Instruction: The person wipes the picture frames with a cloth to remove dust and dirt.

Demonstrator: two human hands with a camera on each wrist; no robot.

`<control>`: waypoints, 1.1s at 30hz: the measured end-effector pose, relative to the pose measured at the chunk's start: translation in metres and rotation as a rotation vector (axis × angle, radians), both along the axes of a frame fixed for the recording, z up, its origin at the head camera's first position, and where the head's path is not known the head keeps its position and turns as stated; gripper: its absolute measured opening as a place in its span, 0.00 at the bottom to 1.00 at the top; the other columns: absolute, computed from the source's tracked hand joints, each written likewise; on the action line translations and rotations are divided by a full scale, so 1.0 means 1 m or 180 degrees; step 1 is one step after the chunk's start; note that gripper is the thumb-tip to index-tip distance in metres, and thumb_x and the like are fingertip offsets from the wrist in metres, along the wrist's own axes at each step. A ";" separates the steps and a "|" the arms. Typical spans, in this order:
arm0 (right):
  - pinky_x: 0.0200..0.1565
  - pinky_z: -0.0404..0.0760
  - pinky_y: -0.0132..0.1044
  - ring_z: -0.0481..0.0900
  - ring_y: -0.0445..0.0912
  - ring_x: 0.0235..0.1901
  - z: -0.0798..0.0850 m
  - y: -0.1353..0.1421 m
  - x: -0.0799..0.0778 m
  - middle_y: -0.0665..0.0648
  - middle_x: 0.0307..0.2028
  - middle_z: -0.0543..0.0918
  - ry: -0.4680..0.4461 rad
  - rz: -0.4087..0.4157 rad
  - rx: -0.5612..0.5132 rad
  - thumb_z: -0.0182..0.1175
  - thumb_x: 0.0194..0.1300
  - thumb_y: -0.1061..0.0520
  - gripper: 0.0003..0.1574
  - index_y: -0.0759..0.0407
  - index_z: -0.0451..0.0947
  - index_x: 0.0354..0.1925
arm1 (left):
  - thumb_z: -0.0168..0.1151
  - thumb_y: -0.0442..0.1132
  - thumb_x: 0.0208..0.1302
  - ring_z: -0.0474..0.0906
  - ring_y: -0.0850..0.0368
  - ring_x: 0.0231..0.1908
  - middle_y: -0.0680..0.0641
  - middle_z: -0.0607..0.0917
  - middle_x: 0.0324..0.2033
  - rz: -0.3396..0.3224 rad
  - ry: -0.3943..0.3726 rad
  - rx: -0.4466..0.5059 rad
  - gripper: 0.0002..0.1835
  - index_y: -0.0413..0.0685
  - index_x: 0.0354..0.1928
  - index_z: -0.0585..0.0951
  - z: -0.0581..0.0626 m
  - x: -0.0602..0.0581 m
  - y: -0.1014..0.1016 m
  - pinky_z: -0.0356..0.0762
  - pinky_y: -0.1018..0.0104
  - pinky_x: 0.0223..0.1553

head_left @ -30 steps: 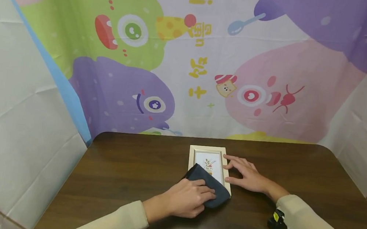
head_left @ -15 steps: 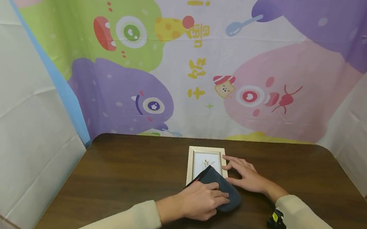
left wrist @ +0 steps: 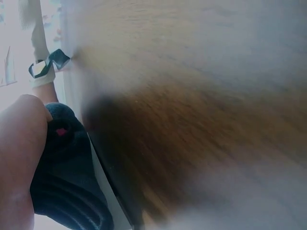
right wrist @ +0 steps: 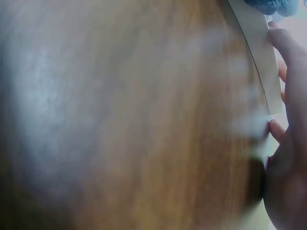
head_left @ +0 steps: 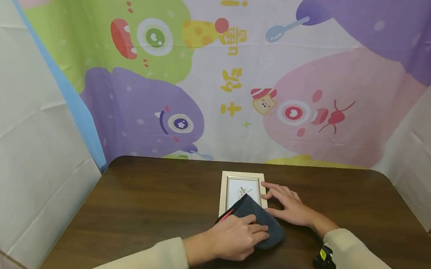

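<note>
A light wooden picture frame point(head_left: 223, 193) lies flat on the table, a plant print under its pane. My left hand point(head_left: 230, 237) holds a folded dark blue cloth point(head_left: 269, 228) against the frame's lower part, fingers bent over it. The cloth covers the print's lower half and reaches past the frame's near right corner; a red strip shows at its edge. In the left wrist view the cloth point(left wrist: 67, 172) looks thick and layered. My right hand point(head_left: 290, 206) touches the frame's right edge with spread fingertips and thumb. Its fingers also rest along the pale frame side point(right wrist: 259, 48) in the right wrist view.
The dark brown wooden table point(head_left: 147, 197) has rounded far corners. Behind it hangs a cartoon-monster curtain point(head_left: 231, 136), with pale panels point(head_left: 32, 134) on both sides. Black wrist cameras, such as the right one point(head_left: 323, 259), sit below the sleeves.
My left hand has slid the cloth to the right across the frame, mostly in the first half second, then stayed nearly still. The right hand and frame have hardly moved.
</note>
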State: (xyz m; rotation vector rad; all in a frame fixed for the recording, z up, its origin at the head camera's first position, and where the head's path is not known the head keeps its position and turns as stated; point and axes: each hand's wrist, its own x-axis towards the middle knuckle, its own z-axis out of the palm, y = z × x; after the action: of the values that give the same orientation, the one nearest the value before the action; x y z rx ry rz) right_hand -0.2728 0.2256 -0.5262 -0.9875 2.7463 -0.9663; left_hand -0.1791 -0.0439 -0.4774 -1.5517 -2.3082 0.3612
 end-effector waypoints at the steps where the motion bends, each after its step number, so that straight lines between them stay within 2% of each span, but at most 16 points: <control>1: 0.72 0.60 0.82 0.65 0.65 0.83 0.000 0.000 0.000 0.59 0.86 0.69 -0.0001 -0.0006 0.0006 0.72 0.79 0.45 0.11 0.37 0.83 0.55 | 0.71 0.55 0.75 0.85 0.65 0.52 0.61 0.89 0.69 0.0008 -0.0001 0.0008 0.26 0.63 0.71 0.87 0.000 0.000 -0.002 0.81 0.78 0.34; 5: 0.73 0.60 0.82 0.65 0.65 0.84 -0.001 -0.001 -0.001 0.58 0.87 0.69 -0.0062 -0.0035 0.0007 0.72 0.78 0.42 0.12 0.36 0.82 0.54 | 0.71 0.54 0.74 0.85 0.65 0.51 0.60 0.90 0.69 0.0072 -0.0019 0.0041 0.25 0.63 0.70 0.87 0.001 0.002 -0.011 0.79 0.78 0.33; 12: 0.74 0.57 0.82 0.63 0.65 0.85 -0.001 -0.003 -0.002 0.58 0.87 0.68 -0.0122 -0.0055 -0.0012 0.71 0.78 0.41 0.13 0.37 0.83 0.55 | 0.71 0.48 0.75 0.88 0.60 0.54 0.58 0.91 0.68 0.0246 -0.0298 0.0235 0.22 0.60 0.69 0.87 0.005 0.003 -0.038 0.87 0.73 0.39; 19: 0.74 0.56 0.82 0.63 0.66 0.85 0.001 -0.003 -0.002 0.58 0.87 0.67 -0.0123 -0.0055 -0.0015 0.71 0.79 0.41 0.13 0.38 0.83 0.56 | 0.72 0.48 0.73 0.89 0.60 0.53 0.57 0.94 0.62 0.0243 -0.0177 0.0407 0.20 0.60 0.65 0.89 0.008 0.004 -0.047 0.90 0.71 0.44; 22: 0.75 0.56 0.82 0.63 0.65 0.85 0.000 -0.003 -0.001 0.58 0.87 0.67 -0.0158 -0.0061 -0.0004 0.71 0.78 0.40 0.13 0.37 0.83 0.56 | 0.73 0.48 0.71 0.90 0.61 0.50 0.58 0.96 0.54 0.0224 -0.0145 0.0526 0.18 0.60 0.61 0.91 0.011 0.010 -0.050 0.90 0.71 0.42; 27: 0.75 0.57 0.81 0.63 0.65 0.85 0.000 -0.002 -0.002 0.57 0.87 0.68 -0.0147 -0.0088 0.0020 0.71 0.78 0.39 0.14 0.37 0.83 0.56 | 0.77 0.49 0.63 0.87 0.63 0.37 0.59 0.95 0.40 0.0125 -0.0012 0.0709 0.16 0.59 0.53 0.92 0.013 0.022 -0.055 0.85 0.72 0.31; 30: 0.74 0.57 0.82 0.63 0.66 0.85 -0.001 -0.001 -0.002 0.57 0.87 0.68 -0.0152 -0.0098 0.0010 0.71 0.78 0.39 0.14 0.36 0.83 0.56 | 0.78 0.50 0.61 0.84 0.64 0.33 0.59 0.94 0.37 0.0138 0.0031 0.0698 0.16 0.59 0.51 0.92 0.010 0.027 -0.057 0.82 0.72 0.27; 33: 0.74 0.57 0.82 0.63 0.66 0.85 -0.001 0.000 -0.001 0.57 0.87 0.68 -0.0155 -0.0096 0.0017 0.71 0.78 0.40 0.13 0.36 0.83 0.56 | 0.78 0.50 0.61 0.85 0.64 0.33 0.59 0.94 0.38 0.0195 -0.0074 0.0627 0.17 0.59 0.52 0.92 0.006 0.030 -0.059 0.82 0.72 0.27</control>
State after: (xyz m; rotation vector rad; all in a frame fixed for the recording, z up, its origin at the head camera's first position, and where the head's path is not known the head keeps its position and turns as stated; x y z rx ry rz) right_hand -0.2741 0.2255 -0.5271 -0.9118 2.7301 -0.9734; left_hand -0.1493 -0.1028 -0.4719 -1.3996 -2.3339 0.1262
